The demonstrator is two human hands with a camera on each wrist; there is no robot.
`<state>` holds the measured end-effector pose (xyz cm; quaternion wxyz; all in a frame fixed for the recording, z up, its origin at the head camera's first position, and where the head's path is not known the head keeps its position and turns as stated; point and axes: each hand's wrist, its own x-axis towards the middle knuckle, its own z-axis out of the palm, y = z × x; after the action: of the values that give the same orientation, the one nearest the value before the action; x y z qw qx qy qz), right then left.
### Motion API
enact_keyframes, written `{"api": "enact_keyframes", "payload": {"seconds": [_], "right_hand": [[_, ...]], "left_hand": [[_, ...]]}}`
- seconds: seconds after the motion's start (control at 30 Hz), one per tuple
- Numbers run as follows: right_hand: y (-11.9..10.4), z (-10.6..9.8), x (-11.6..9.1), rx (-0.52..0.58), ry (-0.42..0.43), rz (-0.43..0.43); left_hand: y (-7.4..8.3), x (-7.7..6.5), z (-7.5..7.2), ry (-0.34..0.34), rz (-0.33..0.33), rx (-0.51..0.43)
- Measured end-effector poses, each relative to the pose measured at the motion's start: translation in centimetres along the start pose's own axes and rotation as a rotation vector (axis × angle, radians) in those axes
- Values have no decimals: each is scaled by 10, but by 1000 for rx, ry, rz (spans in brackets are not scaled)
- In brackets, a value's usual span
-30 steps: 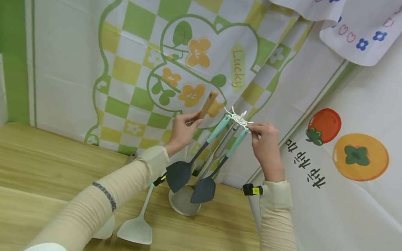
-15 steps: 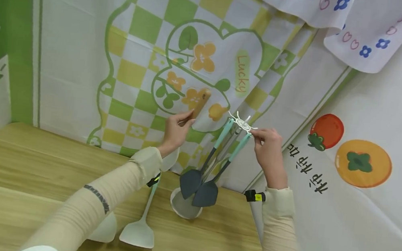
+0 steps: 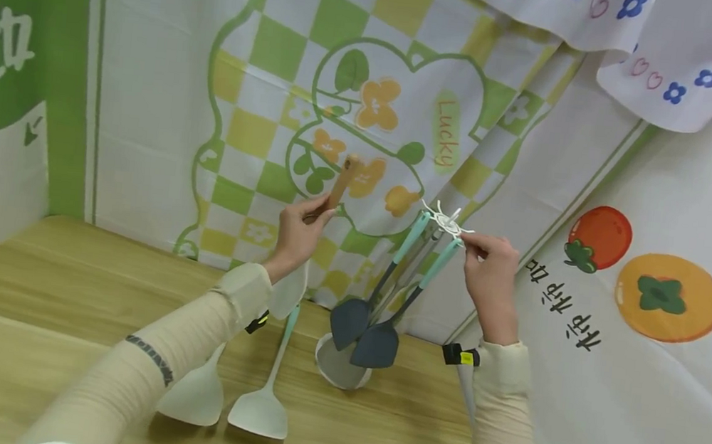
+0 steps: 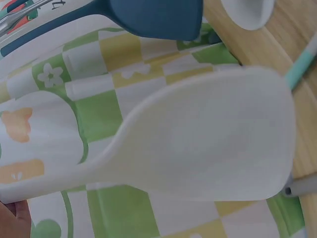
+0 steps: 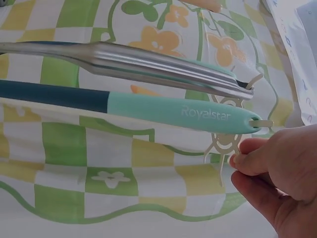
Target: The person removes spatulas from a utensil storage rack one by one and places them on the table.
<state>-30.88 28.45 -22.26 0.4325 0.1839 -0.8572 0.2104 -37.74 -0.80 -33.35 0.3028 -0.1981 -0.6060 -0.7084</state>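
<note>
My left hand grips a spatula by its wooden handle, wooden end up. Its broad white head hangs below the hand and fills much of the left wrist view. To the right stands a white utensil rack with hooks around its top. My right hand pinches one of those hooks between thumb and fingertips. Two turners with mint handles and dark blades hang from the rack. Beside them hangs a metal-handled utensil, its lower end hidden in the head view.
The rack's round white base stands on the wooden table near the back. Two pale turners lie left of it, one to the left and one nearer the base. A checkered cloth hangs behind.
My left hand has moved left with the spatula, away from the rack. The left dark turner has swung right, closer to the other. My right hand stays at the hook. The head view has shifted.
</note>
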Motion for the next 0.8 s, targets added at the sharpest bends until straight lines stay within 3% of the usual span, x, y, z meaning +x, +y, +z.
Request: {"api": "enact_keyframes", "payload": {"seconds": [0.23,0.47,0.8], "right_hand": [[-1,-3,-4,32,68,35],[-1,0,-6,10,118,-12],[-10,6,-9,15,134,-42]], "left_hand": [[2,-7,-19,-6,31,78],[15,-10,-46,-7,54,96],[20,-13,-83,11,53,125]]}}
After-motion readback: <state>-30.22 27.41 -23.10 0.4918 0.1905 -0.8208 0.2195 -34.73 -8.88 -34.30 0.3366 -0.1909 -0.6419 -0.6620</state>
